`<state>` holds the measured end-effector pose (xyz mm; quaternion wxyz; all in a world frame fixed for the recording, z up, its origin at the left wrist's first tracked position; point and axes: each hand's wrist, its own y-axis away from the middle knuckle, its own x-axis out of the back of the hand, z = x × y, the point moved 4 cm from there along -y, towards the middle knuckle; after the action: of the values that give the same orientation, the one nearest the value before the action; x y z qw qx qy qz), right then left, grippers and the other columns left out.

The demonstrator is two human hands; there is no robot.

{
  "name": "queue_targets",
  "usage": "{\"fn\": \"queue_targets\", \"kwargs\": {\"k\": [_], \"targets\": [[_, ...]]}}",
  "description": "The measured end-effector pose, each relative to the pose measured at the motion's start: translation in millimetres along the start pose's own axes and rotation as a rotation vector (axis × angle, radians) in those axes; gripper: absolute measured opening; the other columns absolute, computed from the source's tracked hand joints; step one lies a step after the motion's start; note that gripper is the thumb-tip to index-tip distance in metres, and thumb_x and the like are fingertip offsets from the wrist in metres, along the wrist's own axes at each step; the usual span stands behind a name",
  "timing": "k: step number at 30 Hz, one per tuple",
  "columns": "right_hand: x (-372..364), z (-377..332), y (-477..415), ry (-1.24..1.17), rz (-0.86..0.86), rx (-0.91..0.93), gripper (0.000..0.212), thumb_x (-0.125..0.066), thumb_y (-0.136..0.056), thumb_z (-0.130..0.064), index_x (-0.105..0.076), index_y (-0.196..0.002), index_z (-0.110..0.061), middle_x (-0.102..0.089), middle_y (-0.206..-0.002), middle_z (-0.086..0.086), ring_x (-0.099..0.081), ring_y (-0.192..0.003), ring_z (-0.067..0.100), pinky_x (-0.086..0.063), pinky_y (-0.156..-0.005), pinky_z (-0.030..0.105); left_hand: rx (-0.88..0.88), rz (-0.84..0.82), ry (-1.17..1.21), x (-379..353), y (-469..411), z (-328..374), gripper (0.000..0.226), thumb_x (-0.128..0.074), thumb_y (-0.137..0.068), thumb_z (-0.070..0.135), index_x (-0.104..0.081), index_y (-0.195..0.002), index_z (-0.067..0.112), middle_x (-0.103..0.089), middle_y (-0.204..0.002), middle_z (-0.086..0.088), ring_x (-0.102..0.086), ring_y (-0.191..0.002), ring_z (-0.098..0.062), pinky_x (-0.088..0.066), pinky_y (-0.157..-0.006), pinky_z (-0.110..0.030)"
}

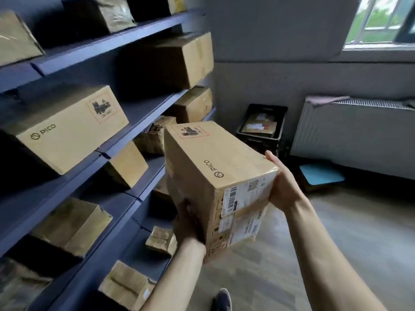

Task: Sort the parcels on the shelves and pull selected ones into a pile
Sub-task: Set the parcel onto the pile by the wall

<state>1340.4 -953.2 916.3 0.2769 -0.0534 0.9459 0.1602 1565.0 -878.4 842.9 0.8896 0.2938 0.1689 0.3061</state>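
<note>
I hold a long brown PICO cardboard box (pixel 208 167) in the air in front of the blue shelves (pixel 139 115), its labelled end toward me. My left hand (pixel 187 221) supports its left lower side; the fingers run under the box and are partly hidden. My right hand (pixel 284 182) presses flat against the right end, fingers reaching along the far side. A second PICO box (pixel 67 129) lies on a shelf at the left, with several brown parcels on the shelves above and below it.
A black crate (pixel 262 129) with parcels stands on the floor by the wall. A white radiator (pixel 354 135) runs under the window at right. A blue flat item (pixel 321 173) lies on the floor. My shoe (pixel 222 299) shows at the bottom.
</note>
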Motion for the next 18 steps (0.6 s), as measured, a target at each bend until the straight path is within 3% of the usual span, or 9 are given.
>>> {"fn": "queue_targets", "kwargs": {"k": [3,5,7,9,11,12,15,18], "targets": [[26,-8,-21,-0.051,0.080,-0.011,0.053,-0.045,-0.102,-0.055,-0.077,-0.121,-0.018,-0.076,-0.120,0.013,-0.072,-0.103,0.027,-0.051,-0.087,0.040,-0.046,-0.037,-0.105,-33,-30,14,0.100,-0.065,-0.051,0.088,-0.069,-0.121,0.016,-0.074,-0.112,-0.012,-0.069,-0.100,-0.036,-0.053,-0.100,-0.054],[37,-9,-34,-0.169,0.072,-0.009,0.056,-0.041,-0.101,-0.055,-0.080,-0.119,-0.020,-0.073,-0.129,0.014,-0.071,-0.115,0.029,-0.051,-0.098,0.045,-0.063,-0.035,-0.145,-52,-46,28,0.102,-0.069,-0.060,0.085,-0.065,-0.128,0.010,-0.072,-0.117,-0.014,-0.068,-0.103,-0.036,-0.053,-0.098,-0.050],[49,-9,-52,-0.235,0.072,-0.045,0.052,-0.045,-0.100,-0.042,-0.074,-0.129,-0.011,-0.068,-0.136,0.018,-0.068,-0.121,0.030,-0.050,-0.106,0.046,-0.079,-0.059,-0.173,-74,-79,47,0.099,-0.072,-0.064,0.085,-0.067,-0.126,0.009,-0.072,-0.118,-0.014,-0.067,-0.105,-0.036,-0.053,-0.099,-0.049],[66,-17,-80,-0.205,0.125,-0.079,0.050,-0.047,-0.099,-0.029,-0.062,-0.139,-0.004,-0.065,-0.139,0.022,-0.067,-0.120,0.033,-0.048,-0.104,0.043,-0.074,-0.135,-0.220,-99,-120,62,0.099,-0.074,-0.055,0.090,-0.071,-0.119,0.015,-0.074,-0.117,-0.008,-0.068,-0.106,-0.032,-0.053,-0.102,-0.049],[74,-28,-105,-0.152,0.195,-0.035,0.043,-0.045,-0.104,-0.026,-0.062,-0.139,-0.008,-0.066,-0.138,0.020,-0.066,-0.115,0.030,-0.048,-0.096,0.040,-0.021,-0.193,-0.183,-125,-143,80,0.071,-0.086,-0.064,0.068,-0.071,-0.109,0.014,-0.074,-0.115,-0.007,-0.069,-0.104,-0.031,-0.052,-0.102,-0.046],[82,-31,-123,-0.179,0.244,-0.011,0.039,-0.044,-0.106,-0.025,-0.066,-0.134,-0.009,-0.070,-0.133,0.018,-0.069,-0.109,0.027,-0.050,-0.092,0.038,-0.018,-0.192,-0.165,-140,-155,92,0.061,-0.089,-0.070,0.054,-0.070,-0.111,0.013,-0.072,-0.118,-0.010,-0.068,-0.106,-0.032,-0.052,-0.101,-0.047],[103,-37,-169,-0.230,0.378,0.014,0.030,-0.047,-0.107,-0.027,-0.074,-0.109,-0.014,-0.077,-0.105,0.011,-0.071,-0.085,0.021,-0.055,-0.072,0.033,-0.064,-0.258,-0.218,-190,-187,119,0.075,-0.088,-0.079,0.037,-0.050,-0.139,0.011,-0.064,-0.124,-0.012,-0.065,-0.106,-0.032,-0.055,-0.094,-0.046],[136,-31,-209,-0.192,0.577,-0.016,0.032,-0.055,-0.105,-0.026,-0.075,-0.081,-0.021,-0.063,-0.076,0.005,-0.051,-0.063,0.019,-0.029,-0.060,0.034,-0.142,-0.324,-0.329,-240,-215,127,0.057,-0.081,-0.089,0.028,-0.041,-0.127,0.015,-0.057,-0.110,-0.003,-0.060,-0.085,-0.019,-0.052,-0.068,-0.034]]}}
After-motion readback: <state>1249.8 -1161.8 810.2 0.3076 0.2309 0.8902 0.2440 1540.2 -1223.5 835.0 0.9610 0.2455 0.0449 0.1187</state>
